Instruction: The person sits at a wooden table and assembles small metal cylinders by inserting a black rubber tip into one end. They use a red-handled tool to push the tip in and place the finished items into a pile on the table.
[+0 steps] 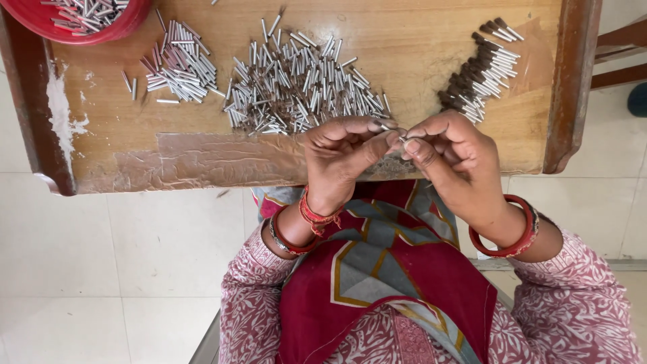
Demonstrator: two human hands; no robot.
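My left hand (344, 155) and my right hand (453, 154) meet fingertip to fingertip over the near edge of a wooden board (418, 47). Between them they pinch one small silver metal tube (402, 139), mostly hidden by the fingers. Just beyond my left hand lies a large loose pile of silver tubes (303, 84). To the right of my right hand lies a neat row of tubes with dark brown tips (480, 71). Red bangles ring both wrists.
A smaller heap of silver tubes (178, 64) lies at the board's left. A red bowl (131, 20) with more tubes sits at the top left corner. The board has raised wooden side rails (571, 81). Pale floor tiles (101, 269) lie below.
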